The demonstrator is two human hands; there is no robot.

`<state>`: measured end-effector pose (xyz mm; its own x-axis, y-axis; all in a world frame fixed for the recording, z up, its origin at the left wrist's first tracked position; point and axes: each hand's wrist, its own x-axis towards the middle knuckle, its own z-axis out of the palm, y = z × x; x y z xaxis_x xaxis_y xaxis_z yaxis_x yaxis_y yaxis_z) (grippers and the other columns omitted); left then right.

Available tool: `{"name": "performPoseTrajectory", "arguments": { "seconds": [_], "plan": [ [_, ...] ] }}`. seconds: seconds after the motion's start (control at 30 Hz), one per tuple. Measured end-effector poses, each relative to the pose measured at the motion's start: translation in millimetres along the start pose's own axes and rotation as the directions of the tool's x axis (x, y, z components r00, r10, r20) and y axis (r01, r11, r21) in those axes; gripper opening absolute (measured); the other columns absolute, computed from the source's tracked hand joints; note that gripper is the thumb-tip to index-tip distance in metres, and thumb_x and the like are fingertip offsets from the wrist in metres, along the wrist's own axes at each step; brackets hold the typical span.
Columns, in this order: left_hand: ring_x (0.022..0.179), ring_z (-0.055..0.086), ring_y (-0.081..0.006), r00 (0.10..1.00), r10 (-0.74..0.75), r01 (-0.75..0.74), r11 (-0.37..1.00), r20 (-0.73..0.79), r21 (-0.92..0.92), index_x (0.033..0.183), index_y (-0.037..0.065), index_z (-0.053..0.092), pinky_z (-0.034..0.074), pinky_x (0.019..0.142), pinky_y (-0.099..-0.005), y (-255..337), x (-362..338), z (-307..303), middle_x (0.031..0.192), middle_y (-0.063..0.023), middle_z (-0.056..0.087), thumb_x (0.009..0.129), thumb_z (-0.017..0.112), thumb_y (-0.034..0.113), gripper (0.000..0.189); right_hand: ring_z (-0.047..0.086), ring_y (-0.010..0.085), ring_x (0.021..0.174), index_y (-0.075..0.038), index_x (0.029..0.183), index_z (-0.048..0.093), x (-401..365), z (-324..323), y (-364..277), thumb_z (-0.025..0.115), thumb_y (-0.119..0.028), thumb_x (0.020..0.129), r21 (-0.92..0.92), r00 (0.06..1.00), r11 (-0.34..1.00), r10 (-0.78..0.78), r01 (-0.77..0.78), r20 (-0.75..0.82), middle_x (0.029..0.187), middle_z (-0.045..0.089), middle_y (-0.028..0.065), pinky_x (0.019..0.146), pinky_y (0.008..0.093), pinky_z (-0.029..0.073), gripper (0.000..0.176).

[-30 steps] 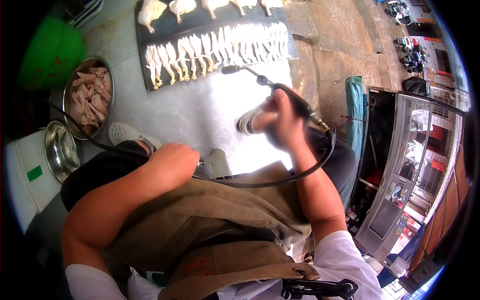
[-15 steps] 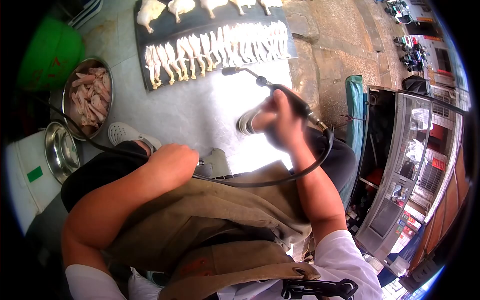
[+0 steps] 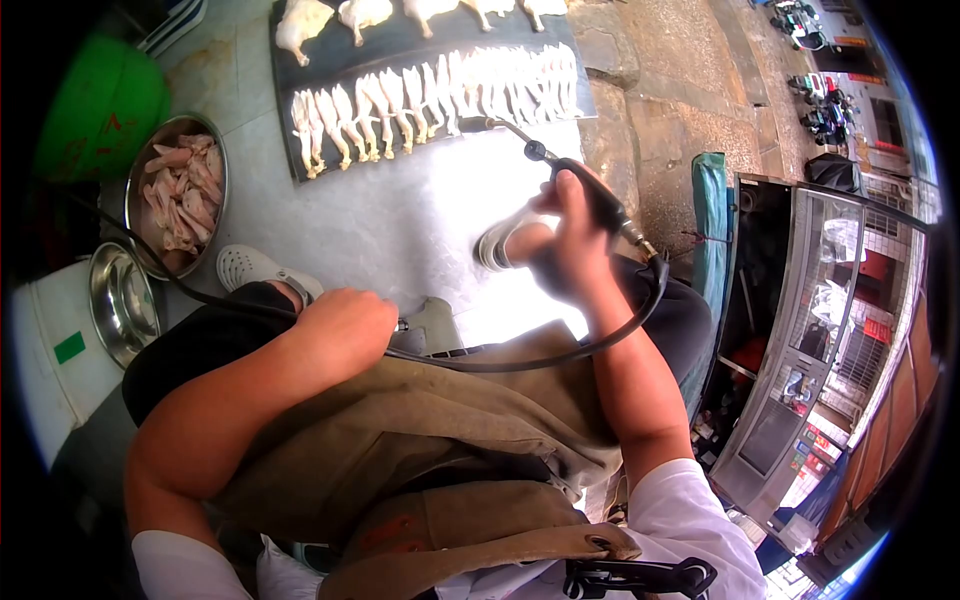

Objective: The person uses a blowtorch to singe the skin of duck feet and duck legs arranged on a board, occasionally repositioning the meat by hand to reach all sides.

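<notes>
My right hand (image 3: 580, 225) is closed around the black handle of a torch (image 3: 600, 200). The torch's metal nozzle (image 3: 478, 124) points left, at the lower edge of a row of pale poultry pieces (image 3: 410, 100) on a dark tray (image 3: 292, 150). No flame can be made out. Above the row, larger poultry legs (image 3: 300, 28) lie along the tray's far side. A black hose (image 3: 500, 366) curves from the torch back past my left hand (image 3: 348, 325), which is closed near my left knee, with a small metal end showing beside its fingers.
At the left stand a steel bowl of raw poultry pieces (image 3: 182, 195), a shiny steel bowl (image 3: 125, 300), a green bucket (image 3: 105, 110) and a white box (image 3: 50, 345). A glass-and-metal cabinet (image 3: 800, 330) and a teal cover (image 3: 710, 250) are at the right.
My right hand has shifted the torch slightly, with its nozzle moving up and to the right, nearer the row of pieces. My left hand stays in place.
</notes>
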<state>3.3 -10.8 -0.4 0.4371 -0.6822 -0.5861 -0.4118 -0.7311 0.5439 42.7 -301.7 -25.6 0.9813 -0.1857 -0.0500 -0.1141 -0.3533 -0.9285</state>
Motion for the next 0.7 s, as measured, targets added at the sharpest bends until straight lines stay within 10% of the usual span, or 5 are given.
{"name": "performPoseTrajectory", "arguments": {
  "seconds": [0.7],
  "plan": [
    [0.077, 0.062, -0.0391, 0.999, -0.015, 0.014, 1.0, 0.029, 0.003, 0.081, 0.003, 0.063, 0.049, 0.071, -0.0484, -0.1, 0.6, 0.5, 0.077, -0.0193, 0.064, 0.08, 0.054, 0.008, 0.01, 0.067, 0.0204, 0.07, 0.007, 0.112, 0.056, 1.9, -0.8, 1.1, 0.055, -0.021, 0.095, 0.038, 0.996, 0.997, 0.064, -0.067, 0.07, 0.081, 0.062, 0.012, 0.064, 0.0299, 0.054, 0.032]
  ]
}}
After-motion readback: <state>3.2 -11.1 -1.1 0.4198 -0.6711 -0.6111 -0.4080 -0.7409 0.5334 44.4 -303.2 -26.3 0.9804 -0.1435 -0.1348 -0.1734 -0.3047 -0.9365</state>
